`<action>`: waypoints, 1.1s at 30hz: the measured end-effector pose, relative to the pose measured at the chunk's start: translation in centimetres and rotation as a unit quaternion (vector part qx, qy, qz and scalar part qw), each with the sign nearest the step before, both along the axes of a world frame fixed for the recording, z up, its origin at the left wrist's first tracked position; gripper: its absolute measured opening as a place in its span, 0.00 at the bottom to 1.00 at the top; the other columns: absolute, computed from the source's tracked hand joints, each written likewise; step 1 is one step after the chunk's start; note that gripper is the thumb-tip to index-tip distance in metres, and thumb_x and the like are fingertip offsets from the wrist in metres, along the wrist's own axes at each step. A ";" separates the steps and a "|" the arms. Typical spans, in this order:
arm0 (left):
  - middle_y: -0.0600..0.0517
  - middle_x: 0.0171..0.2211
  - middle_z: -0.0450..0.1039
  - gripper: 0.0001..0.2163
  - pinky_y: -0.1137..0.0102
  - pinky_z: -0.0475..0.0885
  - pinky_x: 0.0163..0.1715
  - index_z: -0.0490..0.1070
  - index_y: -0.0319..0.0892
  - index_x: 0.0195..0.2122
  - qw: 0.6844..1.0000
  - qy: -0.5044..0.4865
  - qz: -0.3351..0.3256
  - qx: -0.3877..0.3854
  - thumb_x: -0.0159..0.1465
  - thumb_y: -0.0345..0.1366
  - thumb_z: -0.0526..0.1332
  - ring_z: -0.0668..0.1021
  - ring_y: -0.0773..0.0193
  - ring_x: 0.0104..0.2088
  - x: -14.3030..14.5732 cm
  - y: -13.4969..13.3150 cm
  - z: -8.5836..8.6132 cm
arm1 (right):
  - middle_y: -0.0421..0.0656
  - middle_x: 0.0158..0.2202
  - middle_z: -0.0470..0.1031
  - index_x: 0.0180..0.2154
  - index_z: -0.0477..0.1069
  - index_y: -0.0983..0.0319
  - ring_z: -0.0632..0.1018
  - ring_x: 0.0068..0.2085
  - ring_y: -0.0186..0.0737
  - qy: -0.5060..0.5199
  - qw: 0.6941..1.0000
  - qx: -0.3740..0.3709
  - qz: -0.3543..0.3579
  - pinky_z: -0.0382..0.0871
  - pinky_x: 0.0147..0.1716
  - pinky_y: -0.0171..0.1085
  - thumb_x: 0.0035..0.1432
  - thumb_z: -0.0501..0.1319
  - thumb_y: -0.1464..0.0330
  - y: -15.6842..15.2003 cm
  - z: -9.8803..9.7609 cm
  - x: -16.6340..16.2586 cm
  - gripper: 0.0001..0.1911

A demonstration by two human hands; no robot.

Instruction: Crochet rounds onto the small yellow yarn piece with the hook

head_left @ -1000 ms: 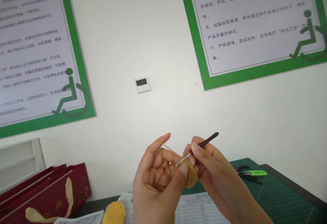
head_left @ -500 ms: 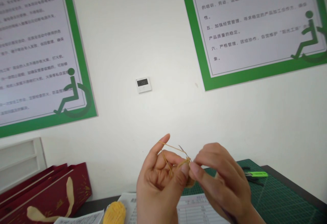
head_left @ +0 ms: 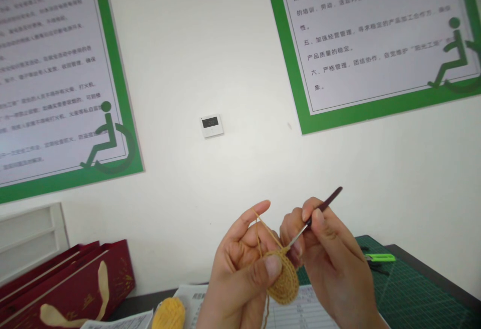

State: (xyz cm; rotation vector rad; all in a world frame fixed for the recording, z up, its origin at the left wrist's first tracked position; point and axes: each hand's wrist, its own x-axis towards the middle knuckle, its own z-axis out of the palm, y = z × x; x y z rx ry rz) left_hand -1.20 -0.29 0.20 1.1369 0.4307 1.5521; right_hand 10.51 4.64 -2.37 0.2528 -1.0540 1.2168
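Note:
My left hand pinches a round tan crochet piece between thumb and fingers. A strand of tan yarn runs over its raised index finger down to the piece's upper edge. My right hand grips a crochet hook by its dark handle, which points up and to the right. The hook's metal shaft reaches down to the stitches at the top edge of the piece; its very tip is hidden there. A loose yarn end hangs below my left hand.
A yellow ball of yarn lies by printed papers on the table. Dark red gift bags stand at the left. A green cutting mat with a bright green cutter is at the right. Behind is a wall with a thermostat.
The right hand has turned, so the hook's handle now points upward. The left hand has shifted right and tilted, bringing the round crochet piece into fuller view.

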 end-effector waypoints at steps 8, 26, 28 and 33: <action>0.53 0.28 0.74 0.27 0.72 0.71 0.30 0.79 0.44 0.55 0.989 0.025 0.136 0.060 0.53 0.28 0.77 0.76 0.66 0.28 0.6 0.2 -0.4 | 0.38 0.31 0.76 0.33 0.73 0.59 0.75 0.33 0.32 -0.075 0.996 -0.001 -0.044 0.72 0.36 0.31 0.64 0.66 0.61 0.1 0.6 0.4 0.10; 0.55 0.26 0.77 0.25 0.76 0.73 0.28 0.80 0.45 0.52 0.976 0.030 0.204 0.066 0.53 0.26 0.76 0.77 0.70 0.26 1.3 -0.1 -0.1 | 0.37 0.32 0.81 0.39 0.72 0.55 0.80 0.34 0.34 -0.064 0.982 0.060 -0.165 0.74 0.38 0.34 0.70 0.59 0.61 0.9 0.1 1.5 0.07; 0.55 0.26 0.77 0.24 0.76 0.73 0.28 0.80 0.46 0.51 0.975 0.030 0.207 0.069 0.52 0.26 0.77 0.77 0.69 0.26 1.4 0.0 -0.1 | 0.38 0.33 0.81 0.40 0.72 0.55 0.80 0.35 0.35 -0.077 0.974 0.085 -0.195 0.75 0.38 0.35 0.71 0.58 0.62 1.1 0.1 1.8 0.06; 0.55 0.26 0.77 0.24 0.76 0.74 0.28 0.80 0.47 0.51 0.973 0.034 0.213 0.078 0.52 0.27 0.77 0.77 0.68 0.27 1.3 0.1 -0.3 | 0.39 0.34 0.80 0.41 0.71 0.56 0.82 0.36 0.35 -0.082 0.949 0.129 -0.277 0.76 0.38 0.36 0.71 0.58 0.64 0.7 0.3 2.2 0.05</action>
